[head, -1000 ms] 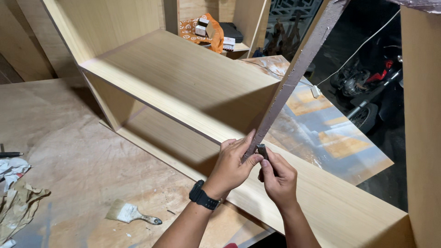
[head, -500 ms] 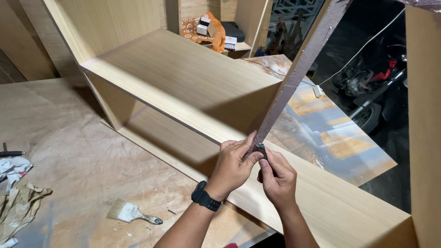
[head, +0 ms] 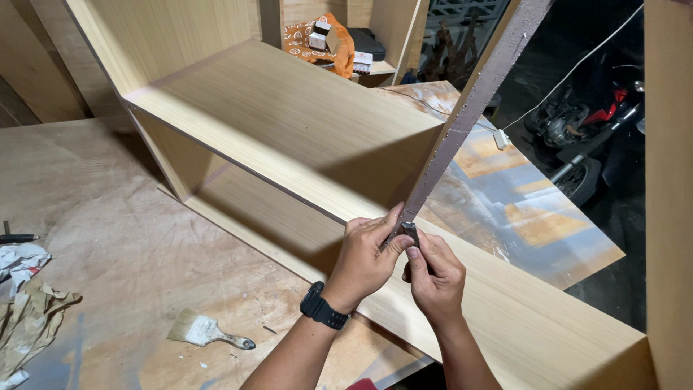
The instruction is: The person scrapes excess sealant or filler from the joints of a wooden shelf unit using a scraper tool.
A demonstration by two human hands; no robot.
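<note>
A light wood-laminate cabinet carcass [head: 289, 130] lies on its side on a plywood worktable [head: 108, 238]. A long brown edge-banding strip [head: 469, 123] rises from my hands toward the upper right. My left hand [head: 364, 260], with a black wristwatch, pinches the strip's lower end against the front edge of a cabinet panel [head: 505, 318]. My right hand [head: 433, 274] grips the same strip end from the right, thumb pressed beside the left thumb. A small dark object sits between the fingers; I cannot tell what it is.
A paintbrush [head: 206, 332] lies on the table at lower left. Crumpled rags [head: 29, 310] and a dark tool [head: 14, 237] sit at the left edge. An orange bag with small boxes [head: 325, 40] sits behind the cabinet. A motorcycle [head: 592, 137] stands right, beside a white cable [head: 563, 87].
Both hands stay on the strip's lower end with only slight finger shifts. The view has drifted a little; nothing else moved.
</note>
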